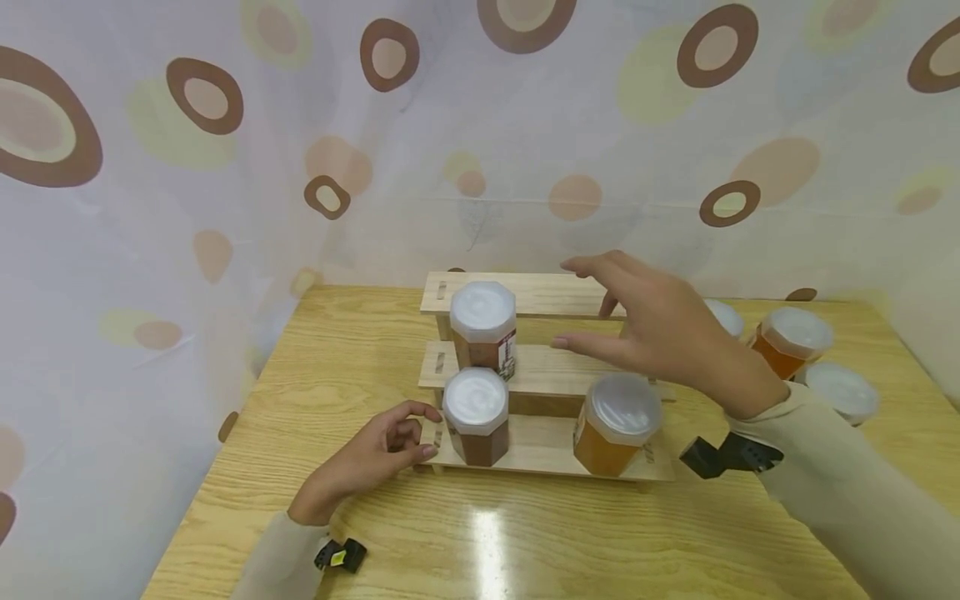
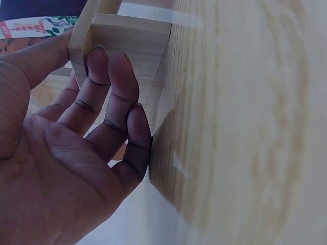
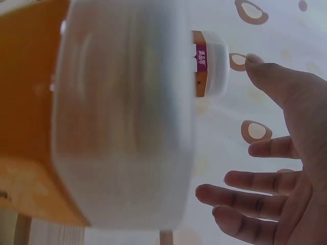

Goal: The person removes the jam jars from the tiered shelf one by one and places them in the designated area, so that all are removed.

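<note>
A three-step light wood rack (image 1: 536, 433) stands on the table. My left hand (image 1: 378, 450) grips the left end of its lowest step, thumb at the front edge; in the left wrist view the other fingers curl beside the support under the board. My right hand (image 1: 652, 321) hovers over the rack's right half, fingers spread and holding nothing. A dark amber jar (image 1: 480, 442) with a whitish lid and an orange honey-coloured jar (image 1: 609, 450) stand on the lowest step. Another labelled jar (image 1: 480, 350) is on the middle step at left. One jar (image 3: 122, 112) looms close in the right wrist view.
Right of the rack, partly behind my right arm, are several more lidded jars, among them an orange one (image 1: 787, 342) and one with a whitish lid (image 1: 840, 390). A patterned curtain (image 1: 480, 142) hangs behind and beside the wooden table (image 1: 360, 350).
</note>
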Demonstrator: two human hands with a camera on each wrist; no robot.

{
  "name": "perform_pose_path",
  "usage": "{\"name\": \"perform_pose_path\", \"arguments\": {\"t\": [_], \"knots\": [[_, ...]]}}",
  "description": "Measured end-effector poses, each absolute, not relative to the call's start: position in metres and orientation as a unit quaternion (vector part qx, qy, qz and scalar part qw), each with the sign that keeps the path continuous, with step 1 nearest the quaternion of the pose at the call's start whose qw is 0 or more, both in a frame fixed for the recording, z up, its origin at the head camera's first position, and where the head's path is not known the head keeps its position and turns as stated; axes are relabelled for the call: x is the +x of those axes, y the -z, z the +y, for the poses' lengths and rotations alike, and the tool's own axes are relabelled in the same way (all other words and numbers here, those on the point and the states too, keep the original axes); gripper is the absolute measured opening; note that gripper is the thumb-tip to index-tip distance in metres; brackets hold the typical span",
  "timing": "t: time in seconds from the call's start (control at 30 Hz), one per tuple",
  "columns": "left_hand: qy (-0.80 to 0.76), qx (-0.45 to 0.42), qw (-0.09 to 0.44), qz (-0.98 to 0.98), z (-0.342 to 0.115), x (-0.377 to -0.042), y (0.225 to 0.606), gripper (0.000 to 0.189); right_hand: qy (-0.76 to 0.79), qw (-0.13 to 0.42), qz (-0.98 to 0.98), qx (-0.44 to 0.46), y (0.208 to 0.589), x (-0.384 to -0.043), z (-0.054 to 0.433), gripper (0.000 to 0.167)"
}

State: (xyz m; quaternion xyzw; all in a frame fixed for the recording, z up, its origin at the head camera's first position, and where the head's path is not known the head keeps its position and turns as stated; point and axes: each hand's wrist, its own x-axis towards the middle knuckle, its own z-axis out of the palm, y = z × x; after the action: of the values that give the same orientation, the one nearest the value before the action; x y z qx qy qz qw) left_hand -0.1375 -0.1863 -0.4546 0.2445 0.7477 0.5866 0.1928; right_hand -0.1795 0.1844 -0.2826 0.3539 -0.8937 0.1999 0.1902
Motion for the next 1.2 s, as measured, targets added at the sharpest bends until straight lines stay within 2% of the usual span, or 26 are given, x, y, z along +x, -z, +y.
{"name": "perform_pose_path", "arguments": {"t": [0.4,0.9,1.2], "knots": [[-0.585,0.244,0.193,0.749,-0.185,-0.137,0.454,0.038,-0.207,0.144,-0.896,0.364,0.282,-0.183,0.164,0.074],[-0.583,0.238,0.194,0.753,-0.185,-0.136,0.453,0.039,-0.197,0.110,-0.899,0.376,0.281,-0.187,0.140,0.083],[-0.586,0.239,0.195,0.749,-0.186,-0.137,0.454,0.038,-0.193,0.098,-0.897,0.385,0.281,-0.185,0.135,0.080]]}}
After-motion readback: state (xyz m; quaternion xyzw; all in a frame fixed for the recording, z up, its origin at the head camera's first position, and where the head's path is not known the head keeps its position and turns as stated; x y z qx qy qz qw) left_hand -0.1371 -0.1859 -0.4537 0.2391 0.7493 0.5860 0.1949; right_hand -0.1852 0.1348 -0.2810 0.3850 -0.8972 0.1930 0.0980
